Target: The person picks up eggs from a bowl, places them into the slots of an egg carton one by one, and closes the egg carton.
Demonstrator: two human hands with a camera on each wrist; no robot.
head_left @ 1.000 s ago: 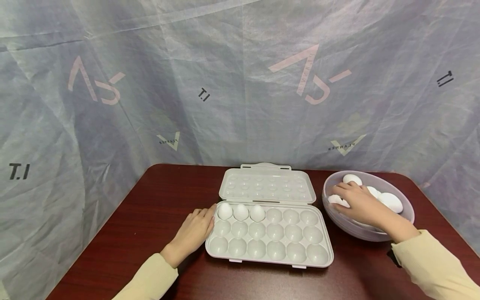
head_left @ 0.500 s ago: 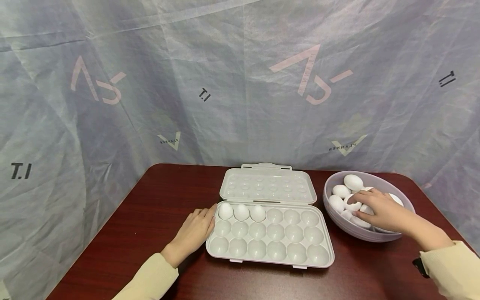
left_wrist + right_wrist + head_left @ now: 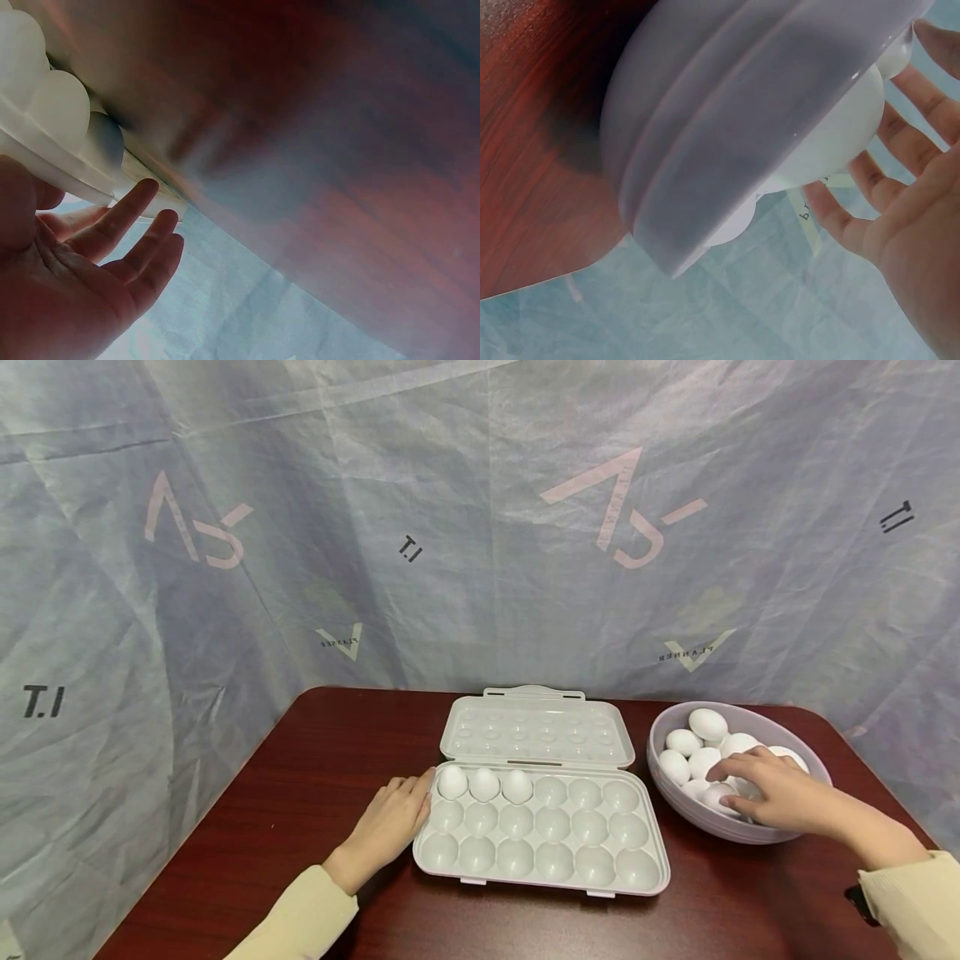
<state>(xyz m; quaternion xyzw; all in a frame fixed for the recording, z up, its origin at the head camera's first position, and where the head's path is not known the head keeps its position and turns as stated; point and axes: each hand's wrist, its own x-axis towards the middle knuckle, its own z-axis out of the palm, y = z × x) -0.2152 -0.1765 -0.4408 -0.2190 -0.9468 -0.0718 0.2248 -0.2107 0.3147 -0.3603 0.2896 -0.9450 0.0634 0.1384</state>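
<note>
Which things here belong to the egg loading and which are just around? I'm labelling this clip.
In the job:
egg tray
three eggs in tray
bowl of eggs
left hand
right hand

Just there:
table
printed backdrop sheet

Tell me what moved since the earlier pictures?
The right hand slid from the bowl's left side toward its right, uncovering more loose eggs; its fingers rest on them, gripping none. The left hand, egg tray and its three eggs stayed put.
</note>
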